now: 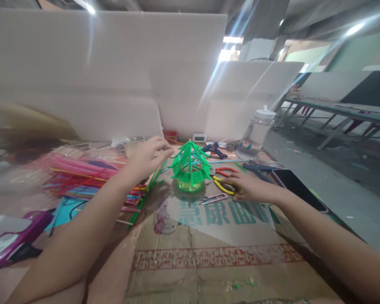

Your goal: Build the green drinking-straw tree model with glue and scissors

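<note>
A small bright green pavilion-like model with a pointed, fringed roof stands upright on the table. My left hand is raised just left of its roof, fingers loosely bent and apart, with nothing seen in them. On the other side my right hand is over the yellow-handled pliers, its fingers and thumb apart around the handle end; whether they touch it is unclear. An orange-red handle lies just behind. Nearer me are thread snips.
Bundled coloured pipe cleaners lie left, with a purple tool nearer me. A dark glue gun and a small clock are behind the model. At right are a phone and a clear bottle. White boards stand behind.
</note>
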Tool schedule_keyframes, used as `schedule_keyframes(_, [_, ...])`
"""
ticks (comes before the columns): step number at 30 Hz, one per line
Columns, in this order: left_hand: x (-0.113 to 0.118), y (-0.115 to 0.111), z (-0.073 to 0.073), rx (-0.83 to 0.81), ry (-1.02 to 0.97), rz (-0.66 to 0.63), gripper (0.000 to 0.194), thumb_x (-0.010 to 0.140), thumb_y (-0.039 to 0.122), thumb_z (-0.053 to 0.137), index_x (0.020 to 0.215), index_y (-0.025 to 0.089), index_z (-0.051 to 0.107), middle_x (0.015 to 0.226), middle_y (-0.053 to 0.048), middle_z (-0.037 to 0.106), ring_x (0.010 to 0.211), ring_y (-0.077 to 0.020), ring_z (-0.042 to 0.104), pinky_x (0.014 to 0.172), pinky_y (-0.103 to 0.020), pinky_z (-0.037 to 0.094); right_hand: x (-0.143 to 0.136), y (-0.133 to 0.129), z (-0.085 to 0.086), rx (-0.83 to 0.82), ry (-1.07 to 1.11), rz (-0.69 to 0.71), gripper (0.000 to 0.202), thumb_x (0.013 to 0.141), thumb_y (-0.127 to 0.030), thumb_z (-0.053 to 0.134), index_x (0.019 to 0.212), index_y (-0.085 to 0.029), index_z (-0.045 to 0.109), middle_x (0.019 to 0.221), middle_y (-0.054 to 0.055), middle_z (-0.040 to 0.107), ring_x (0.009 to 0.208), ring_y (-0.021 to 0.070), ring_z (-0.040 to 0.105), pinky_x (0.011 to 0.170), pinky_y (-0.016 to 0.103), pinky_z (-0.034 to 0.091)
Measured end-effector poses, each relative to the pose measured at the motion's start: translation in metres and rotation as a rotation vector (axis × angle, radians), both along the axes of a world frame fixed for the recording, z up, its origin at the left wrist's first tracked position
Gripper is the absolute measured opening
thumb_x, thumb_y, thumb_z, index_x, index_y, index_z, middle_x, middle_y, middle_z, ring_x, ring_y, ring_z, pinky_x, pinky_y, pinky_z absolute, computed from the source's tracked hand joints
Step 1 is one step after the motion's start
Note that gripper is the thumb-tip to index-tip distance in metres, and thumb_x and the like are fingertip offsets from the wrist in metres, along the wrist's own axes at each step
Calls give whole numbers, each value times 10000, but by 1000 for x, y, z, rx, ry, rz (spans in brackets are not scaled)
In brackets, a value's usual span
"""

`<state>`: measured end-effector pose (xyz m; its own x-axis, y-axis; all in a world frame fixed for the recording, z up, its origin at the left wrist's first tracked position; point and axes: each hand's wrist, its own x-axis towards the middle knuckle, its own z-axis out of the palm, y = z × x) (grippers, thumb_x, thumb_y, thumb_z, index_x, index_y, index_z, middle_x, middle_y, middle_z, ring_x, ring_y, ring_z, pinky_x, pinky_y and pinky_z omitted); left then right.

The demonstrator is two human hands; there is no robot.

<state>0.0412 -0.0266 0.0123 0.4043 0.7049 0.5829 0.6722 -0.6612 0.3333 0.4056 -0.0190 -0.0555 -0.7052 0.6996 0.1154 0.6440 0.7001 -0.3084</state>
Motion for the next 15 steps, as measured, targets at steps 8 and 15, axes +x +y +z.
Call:
schedule_keyframes(8, [-1, -5, 2, -63, 208, -55, 222, 812, 382, 706, 892, 195, 619, 859, -15, 660, 786, -187, 600, 686, -295, 439, -8, 7, -5, 31, -25, -70, 495, 916, -384, 553, 1393, -253, 539, 1318, 142, 553, 1198, 311, 535, 1011, 502, 446])
schedule_keyframes(15, [10, -10, -5, 125, 391, -48, 189, 887, 337, 639, 999, 194, 589, 984, -70, 672, 961, -240, 630, 824, -350, 468, -11, 23, -15, 98, -9, -81, 447, 854, -282, 603, 1298, -226, 615, 1207, 145, 603, 1096, 297, 576, 926, 442, 498])
